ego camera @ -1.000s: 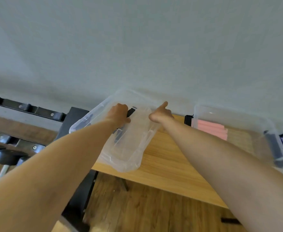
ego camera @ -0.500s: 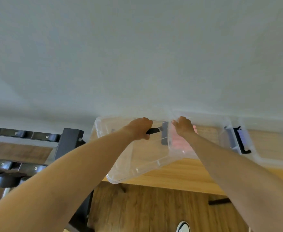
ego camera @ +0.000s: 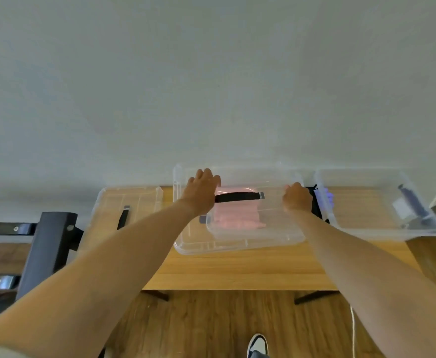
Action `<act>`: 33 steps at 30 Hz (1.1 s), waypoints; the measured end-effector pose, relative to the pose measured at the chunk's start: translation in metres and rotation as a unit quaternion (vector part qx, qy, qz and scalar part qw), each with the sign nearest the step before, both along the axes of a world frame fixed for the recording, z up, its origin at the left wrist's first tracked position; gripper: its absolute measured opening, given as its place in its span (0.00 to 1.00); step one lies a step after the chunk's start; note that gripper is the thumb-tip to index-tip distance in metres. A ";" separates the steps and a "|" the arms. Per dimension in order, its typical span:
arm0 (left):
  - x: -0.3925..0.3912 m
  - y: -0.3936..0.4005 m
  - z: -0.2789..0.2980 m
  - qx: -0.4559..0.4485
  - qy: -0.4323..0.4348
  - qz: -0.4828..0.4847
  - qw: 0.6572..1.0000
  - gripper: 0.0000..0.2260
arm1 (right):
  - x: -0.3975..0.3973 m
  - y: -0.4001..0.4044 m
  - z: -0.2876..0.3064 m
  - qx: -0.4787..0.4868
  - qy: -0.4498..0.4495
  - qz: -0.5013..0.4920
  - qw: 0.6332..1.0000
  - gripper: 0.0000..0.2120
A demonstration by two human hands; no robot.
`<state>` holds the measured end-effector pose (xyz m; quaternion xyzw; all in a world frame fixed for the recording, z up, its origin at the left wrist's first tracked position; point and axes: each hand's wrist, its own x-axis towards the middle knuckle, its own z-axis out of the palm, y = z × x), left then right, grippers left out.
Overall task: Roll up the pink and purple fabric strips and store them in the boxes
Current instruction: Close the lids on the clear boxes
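My left hand (ego camera: 202, 193) rests on top of the clear plastic lid (ego camera: 240, 241), fingers curved over it beside the lid's black strap handle (ego camera: 238, 197); whether they grip the handle's left end I cannot tell. My right hand (ego camera: 297, 197) curls down over the lid's right edge at about 3 o'clock from the handle. Half a second ago the lid hung tilted off the left end of the wooden table (ego camera: 237, 270), with my left hand pulling it by the handle. Now it lies nearly flat over the middle clear plastic box (ego camera: 258, 228), shifted a little toward 9 o'clock so its left rim overhangs the box.

The rolled pink fabric strips (ego camera: 235, 215) sit inside that middle box, seen blurred through the lid. At 3 o'clock, just beside my right hand, stands a second clear plastic box (ego camera: 382, 228) with a lid on it; a faint purple patch (ego camera: 327, 197) shows at its left end, probably the purple strips, too blurred to be sure. At 9 o'clock another clear lid (ego camera: 103, 202) with a black handle lies flat on the table's left end.

A black metal rack (ego camera: 49, 244) stands past the table at 8 o'clock, a shoe (ego camera: 257, 343) shows on the wooden floor at 6 o'clock.
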<state>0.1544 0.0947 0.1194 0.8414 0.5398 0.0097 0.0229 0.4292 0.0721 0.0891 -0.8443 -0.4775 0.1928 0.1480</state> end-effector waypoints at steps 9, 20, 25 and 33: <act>0.058 0.008 -0.036 -0.165 -0.107 0.362 0.911 0.32 | 0.068 0.014 -0.012 -0.075 -0.003 -0.055 0.996 0.18; 0.076 0.056 -0.086 -0.184 -0.190 0.315 0.911 0.19 | 0.107 0.043 -0.064 -0.071 0.018 -0.106 0.992 0.19; 0.072 0.064 -0.101 -0.181 -0.140 0.308 0.923 0.21 | 0.099 0.053 -0.078 -0.082 0.015 -0.081 0.993 0.18; 0.066 0.075 -0.116 -0.158 -0.055 0.291 0.942 0.23 | 0.090 0.051 -0.105 -0.068 0.002 -0.096 0.993 0.18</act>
